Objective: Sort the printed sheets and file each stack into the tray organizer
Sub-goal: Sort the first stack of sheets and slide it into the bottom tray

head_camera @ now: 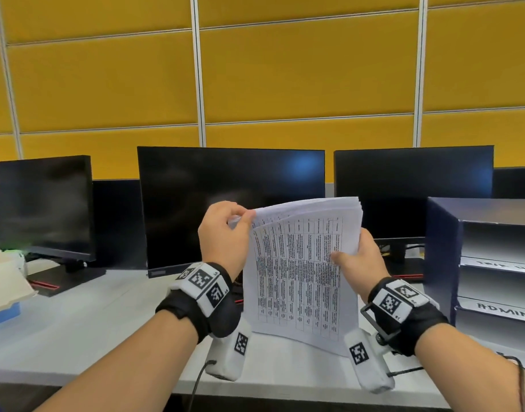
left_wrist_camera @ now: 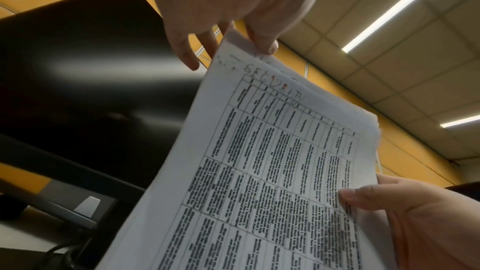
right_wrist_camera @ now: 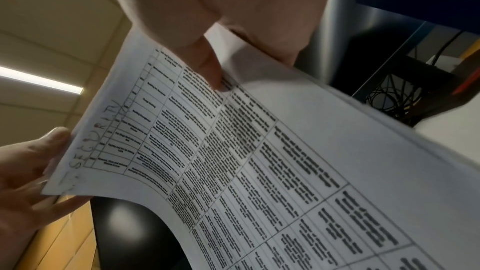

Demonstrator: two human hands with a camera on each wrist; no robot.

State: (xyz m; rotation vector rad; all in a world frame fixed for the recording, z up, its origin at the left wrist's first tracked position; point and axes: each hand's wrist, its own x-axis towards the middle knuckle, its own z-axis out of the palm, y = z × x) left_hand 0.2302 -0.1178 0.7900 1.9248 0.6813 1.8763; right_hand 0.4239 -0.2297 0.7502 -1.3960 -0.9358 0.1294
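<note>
Stack of printed sheets point(head_camera: 302, 272): held upright above the near desk point(head_camera: 106, 331), in front of the middle monitor point(head_camera: 225, 188).
Left hand point(head_camera: 222, 233): pinches the top-left corner (handwritten "SECURITY" there).
Right hand point(head_camera: 359, 260): thumb and fingers clamp the right edge.
Tray organizer point(head_camera: 475, 263): far right, one tray labelled "ADMIN".

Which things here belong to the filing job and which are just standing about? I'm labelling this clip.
Job:
stack of printed sheets, handwritten SECURITY heading
left hand, pinching a corner
right hand, gripping the edge
tray organizer, one tray marked ADMIN

Bystanders:
monitors
white desk
</note>
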